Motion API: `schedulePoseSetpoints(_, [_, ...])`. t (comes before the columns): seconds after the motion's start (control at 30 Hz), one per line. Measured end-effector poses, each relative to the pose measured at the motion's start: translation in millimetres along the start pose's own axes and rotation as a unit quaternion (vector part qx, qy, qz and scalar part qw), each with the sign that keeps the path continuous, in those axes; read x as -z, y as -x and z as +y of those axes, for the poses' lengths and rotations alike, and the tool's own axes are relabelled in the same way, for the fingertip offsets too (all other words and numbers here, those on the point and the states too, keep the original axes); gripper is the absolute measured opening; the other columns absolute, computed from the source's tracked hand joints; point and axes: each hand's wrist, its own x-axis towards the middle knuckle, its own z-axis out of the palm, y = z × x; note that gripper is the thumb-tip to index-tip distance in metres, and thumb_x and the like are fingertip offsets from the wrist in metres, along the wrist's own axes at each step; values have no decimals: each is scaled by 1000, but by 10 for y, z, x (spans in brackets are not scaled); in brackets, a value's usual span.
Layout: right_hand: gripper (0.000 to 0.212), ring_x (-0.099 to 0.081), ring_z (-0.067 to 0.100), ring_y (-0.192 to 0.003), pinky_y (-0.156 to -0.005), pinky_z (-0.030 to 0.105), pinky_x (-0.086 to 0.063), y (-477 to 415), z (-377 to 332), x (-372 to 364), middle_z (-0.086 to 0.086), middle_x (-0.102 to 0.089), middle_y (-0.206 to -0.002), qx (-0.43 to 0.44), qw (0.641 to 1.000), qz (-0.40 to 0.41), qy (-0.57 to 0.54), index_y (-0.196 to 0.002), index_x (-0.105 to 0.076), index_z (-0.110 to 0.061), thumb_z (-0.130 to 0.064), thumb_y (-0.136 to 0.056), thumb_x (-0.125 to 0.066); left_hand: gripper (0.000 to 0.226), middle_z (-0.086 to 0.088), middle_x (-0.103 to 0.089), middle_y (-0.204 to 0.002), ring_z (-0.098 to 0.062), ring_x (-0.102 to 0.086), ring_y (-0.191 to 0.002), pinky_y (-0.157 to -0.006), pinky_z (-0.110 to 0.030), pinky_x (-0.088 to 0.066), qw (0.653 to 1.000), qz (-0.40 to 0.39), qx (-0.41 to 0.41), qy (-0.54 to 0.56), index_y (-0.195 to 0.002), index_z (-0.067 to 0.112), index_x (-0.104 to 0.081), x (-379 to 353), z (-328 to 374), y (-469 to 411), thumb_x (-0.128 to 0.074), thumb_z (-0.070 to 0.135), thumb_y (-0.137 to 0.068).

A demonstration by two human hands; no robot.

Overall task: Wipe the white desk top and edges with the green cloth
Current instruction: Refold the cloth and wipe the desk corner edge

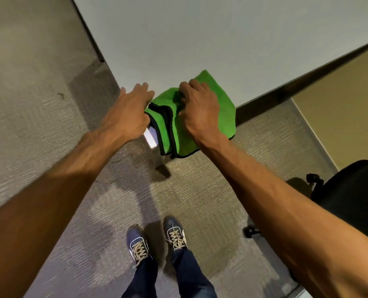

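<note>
Under my right hand [197, 108], fingers pressing it flat, the folded cloth [217, 117] drapes over the desk [200, 39] corner; left hand [128, 110] open beside it, gripping nothing. Risk: overhanging folds slide off if pressure eases

white desk [200, 35]: far and right parts run off the top and right picture edges; the near corner lies under the green cloth [219, 117]
green cloth: its middle is covered by the right hand [198, 112]; its left edge goes under the left hand [129, 112]
right hand: fingertips curl into the cloth, so the grip cannot be made out
left hand: palm side is hidden; contact with the desk edge cannot be told
desk leg [158, 155]: top covered by hanging cloth
black chair [355, 194]: cut by the right edge
arms: both cut at the lower edges
legs: cut at the bottom edge
</note>
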Motion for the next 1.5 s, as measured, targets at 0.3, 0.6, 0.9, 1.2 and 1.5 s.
schedulePoseSetpoints(0.3, [25,-55,30,-88,-67,38,-39,-84,525,168,15,-62,-94,-35,999,15,-27,-94,-65,0,8,-77,-49,95,-8,6,-168,-24,4,-156,-123,-54,6,990,-82,-41,-109,-161,17,-6,-4,-193,-58,-40,69,-90])
schedulePoseSetpoints(0.6, [18,-61,33,-86,-63,36,-45,140,605,192,19,-66,-93,152,988,-32,-10,-99,-71,2,7,-85,-60,64,-2,29,-164,-22,26,-151,-120,-53,15,978,-40,-49,-198,-155,27,23,-187,-300,-189,-7,51,-104])
schedulePoseSetpoints(0.9, [14,-58,32,-81,-64,44,-49,-68,574,75,19,-64,-86,138,989,43,-15,-89,-71,2,-10,-92,-67,64,-11,18,-167,-25,18,-154,-125,-49,10,974,40,-58,-217,-159,20,14,-276,-302,-326,5,49,-102])
schedulePoseSetpoints(1.2, [25,-61,37,-82,-68,45,-48,-243,792,186,23,-65,-87,227,974,12,16,-93,-73,2,-22,-93,-69,62,-10,16,-167,-24,16,-154,-125,-48,11,976,54,-49,-206,-159,19,12,-304,-291,-316,1,46,-105])
schedulePoseSetpoints(1.5, [32,-60,34,-100,-83,47,-43,13,430,73,16,-67,-108,210,977,-17,15,-117,-71,-7,-27,-99,-55,62,-11,12,-168,-26,13,-155,-126,-51,6,975,68,-51,-206,-160,19,8,-294,-270,-297,-1,44,-104])
